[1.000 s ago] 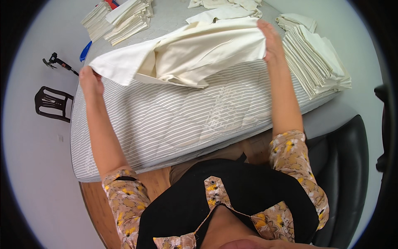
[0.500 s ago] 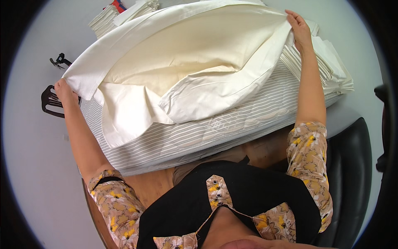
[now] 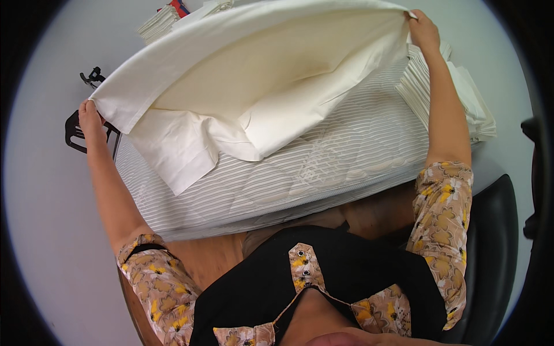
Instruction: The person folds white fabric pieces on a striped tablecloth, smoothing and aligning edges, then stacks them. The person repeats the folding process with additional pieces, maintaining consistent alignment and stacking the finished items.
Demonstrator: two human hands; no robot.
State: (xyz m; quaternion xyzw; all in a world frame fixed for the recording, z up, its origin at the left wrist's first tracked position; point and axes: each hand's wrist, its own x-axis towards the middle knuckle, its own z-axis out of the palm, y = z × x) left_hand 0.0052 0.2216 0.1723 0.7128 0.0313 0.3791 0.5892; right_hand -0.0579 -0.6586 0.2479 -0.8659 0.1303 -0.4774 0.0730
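Observation:
A large cream-white cloth (image 3: 271, 69) is stretched wide between my two hands, its far edge lifted and its near part drooping in folds. At its left corner, my left hand (image 3: 92, 122) is closed in a pinch. My right hand (image 3: 424, 32) grips the opposite corner, farther from me. Beneath the cloth lies a striped, quilted mattress (image 3: 329, 167), and the hanging folds come down over it. How much of the lowest fold rests on the mattress I cannot tell.
A stack of folded white cloths (image 3: 467, 104) sits at the mattress's right end. Another stack (image 3: 158, 24) is at the far left, by something red and blue. Left of the mattress are a black chair (image 3: 75, 134) and a black clamp-like object (image 3: 92, 76). Black padded seating (image 3: 496, 242) stands right.
My right hand has moved slightly up and to the right, and my left hand slightly up. The cloth's near folds have risen and shifted, baring more of the mattress.

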